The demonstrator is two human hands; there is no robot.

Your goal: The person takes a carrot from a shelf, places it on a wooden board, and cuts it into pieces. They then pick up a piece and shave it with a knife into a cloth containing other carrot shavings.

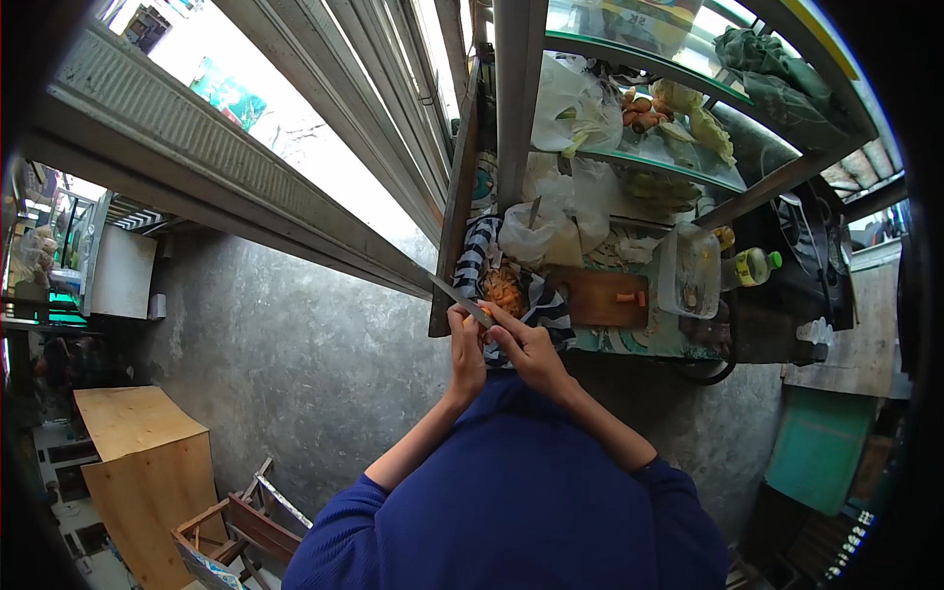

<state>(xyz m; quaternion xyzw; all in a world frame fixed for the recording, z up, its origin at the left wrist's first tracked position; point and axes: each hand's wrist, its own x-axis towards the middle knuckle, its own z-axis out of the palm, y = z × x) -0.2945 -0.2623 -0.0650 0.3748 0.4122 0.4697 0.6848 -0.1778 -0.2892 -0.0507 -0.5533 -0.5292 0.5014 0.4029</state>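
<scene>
My left hand (pixel 466 359) is closed around a small orange piece of carrot (pixel 469 323), mostly hidden by the fingers. My right hand (pixel 531 354) grips a knife (pixel 456 296), its blade pointing up and left across the carrot. Both hands are close together over a black-and-white striped plastic bag (pixel 477 254). Inside the bag lies a heap of orange shreds or peelings (pixel 503 290). Just right of it is a wooden cutting board (pixel 590 297) with orange carrot pieces (pixel 630 298) on it.
A clear plastic container (pixel 689 270) stands right of the board, beside a green-capped bottle (pixel 751 266). White plastic bags (pixel 544 228) lie behind. Glass shelves above hold vegetables (pixel 644 110). A metal post (pixel 519 118) rises at the table's left. A wooden chair (pixel 251 521) stands behind left.
</scene>
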